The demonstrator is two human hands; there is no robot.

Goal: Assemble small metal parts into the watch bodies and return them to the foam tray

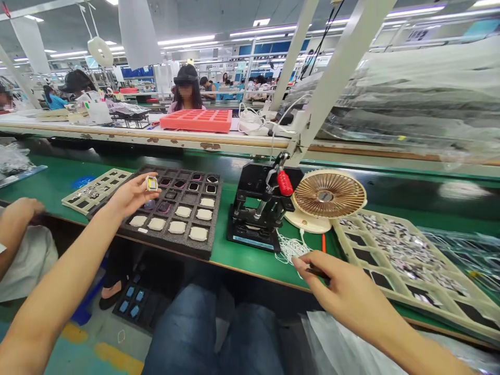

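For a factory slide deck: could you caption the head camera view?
Left hand holds a small yellow-edged part over a black foam tray; right hand pinches a dark piece near a hand press.

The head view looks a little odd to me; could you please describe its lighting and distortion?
In the head view, the ceiling lights are bright, glare whitens the plastic sheeting, and wide-angle stretching tilts the white uprights and enlarges the left forearm.
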